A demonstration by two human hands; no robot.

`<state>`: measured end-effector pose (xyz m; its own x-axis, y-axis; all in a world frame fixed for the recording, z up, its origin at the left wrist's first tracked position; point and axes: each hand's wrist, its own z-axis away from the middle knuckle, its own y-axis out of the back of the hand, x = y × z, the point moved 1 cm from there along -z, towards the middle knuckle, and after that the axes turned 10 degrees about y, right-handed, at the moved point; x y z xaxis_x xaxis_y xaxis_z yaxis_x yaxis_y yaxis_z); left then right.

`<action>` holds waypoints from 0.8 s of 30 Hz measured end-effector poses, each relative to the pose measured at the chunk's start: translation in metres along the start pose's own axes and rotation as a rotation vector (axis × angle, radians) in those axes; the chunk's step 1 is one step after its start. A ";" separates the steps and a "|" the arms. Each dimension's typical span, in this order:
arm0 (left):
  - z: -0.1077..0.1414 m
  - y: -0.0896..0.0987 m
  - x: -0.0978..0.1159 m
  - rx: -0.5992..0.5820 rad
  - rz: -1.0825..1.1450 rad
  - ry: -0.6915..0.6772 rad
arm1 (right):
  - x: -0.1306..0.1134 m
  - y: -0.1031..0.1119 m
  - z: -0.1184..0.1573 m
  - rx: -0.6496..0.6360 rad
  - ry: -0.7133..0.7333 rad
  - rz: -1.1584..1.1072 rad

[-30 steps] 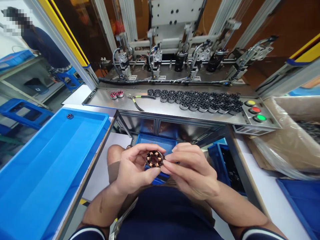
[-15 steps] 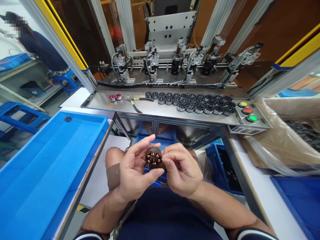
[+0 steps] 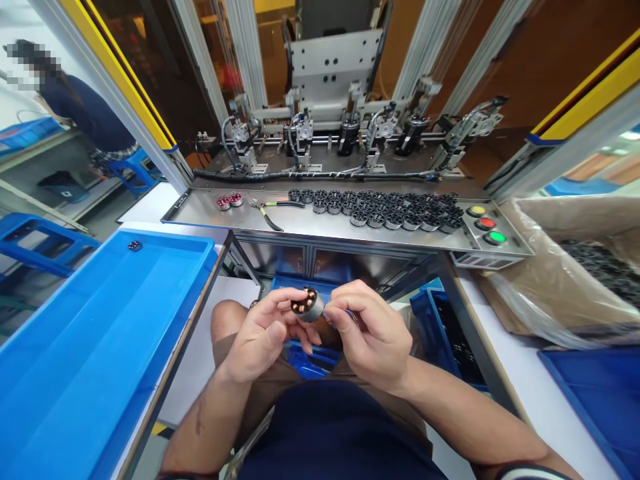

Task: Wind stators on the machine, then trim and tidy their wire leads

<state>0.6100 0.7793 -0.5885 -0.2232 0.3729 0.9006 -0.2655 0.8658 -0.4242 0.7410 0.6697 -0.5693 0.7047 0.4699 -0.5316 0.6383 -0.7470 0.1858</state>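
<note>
Over my lap, my left hand (image 3: 267,333) grips a round motor stator (image 3: 311,308) with copper windings and a grey metal rim. The stator is tilted, its wound face towards the upper left. Close to its right side, my right hand (image 3: 373,333) is pinched; what lies between the fingertips, perhaps a thin wire, is too small to make out. Beyond the hands, a metal ledge bears many black stators (image 3: 395,208), two red-wound ones (image 3: 230,201) and cutters with black and yellow handles (image 3: 270,212).
A blue tray (image 3: 100,333) with one small stator (image 3: 135,246) lies at left. Machine fixtures (image 3: 350,137) stand behind the ledge. Yellow, red and green buttons (image 3: 487,225) are at its right end, beside a plastic-lined box (image 3: 530,293). A person (image 3: 85,107) is at far left.
The stator has been turned and tipped, so its side now faces right. My left fingers have shifted around it. The view has moved slightly.
</note>
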 end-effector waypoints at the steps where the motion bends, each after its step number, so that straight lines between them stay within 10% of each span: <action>1: 0.000 0.001 0.002 0.000 -0.010 -0.018 | 0.000 0.000 0.000 0.002 -0.016 -0.010; 9: -0.003 -0.004 0.003 0.121 0.041 -0.158 | 0.001 0.003 -0.005 -0.076 0.022 -0.077; 16: -0.002 -0.006 -0.006 -0.024 0.030 0.217 | 0.000 0.015 -0.005 -0.178 0.197 0.029; 24: -0.003 -0.010 -0.010 0.236 -0.309 -0.258 | 0.002 0.003 0.002 -0.018 -0.210 -0.207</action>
<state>0.6179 0.7679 -0.5931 -0.3178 -0.0120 0.9481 -0.5558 0.8125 -0.1761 0.7437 0.6672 -0.5712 0.4807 0.5026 -0.7186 0.7687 -0.6359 0.0694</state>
